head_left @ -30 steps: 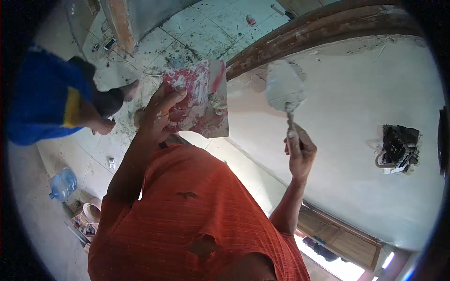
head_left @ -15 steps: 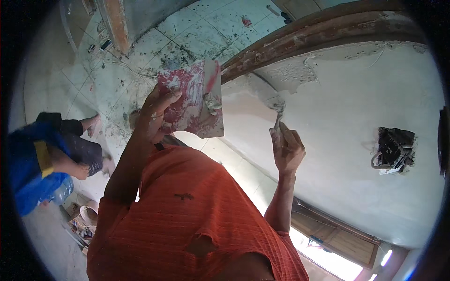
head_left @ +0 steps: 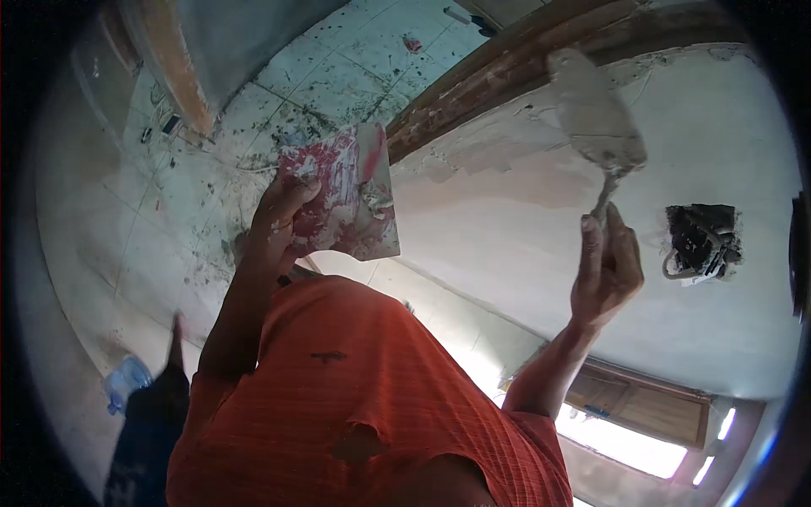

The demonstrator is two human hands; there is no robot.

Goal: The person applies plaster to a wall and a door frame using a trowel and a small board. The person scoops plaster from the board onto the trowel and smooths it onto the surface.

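My left hand (head_left: 290, 203) grips a flat reddish board (head_left: 338, 160) by its left edge, the thumb lying on its face. Pale plaster is smeared over the board, and a small lump of plaster (head_left: 376, 200) sits near its right edge. In my right hand (head_left: 608, 262) is a trowel (head_left: 596, 110), closed on by the handle. Its rounded, plaster-coated blade points up and away from me, in front of the plastered wall (head_left: 524, 228) and its brown wooden frame (head_left: 473, 93). Whether the blade touches the wall I cannot tell.
A rough square hole with wires (head_left: 704, 243) opens in the wall at the right. Debris lies across the floor tiles (head_left: 338, 80). At the lower left are another person's dark clothing (head_left: 148, 435) and a clear bluish plastic bottle (head_left: 127, 380). A wooden-framed window (head_left: 634, 406) is at lower right.
My right hand has swung the trowel right and upward, its blade now flat in view. The board has barely shifted. The other person at left has moved lower in the picture.
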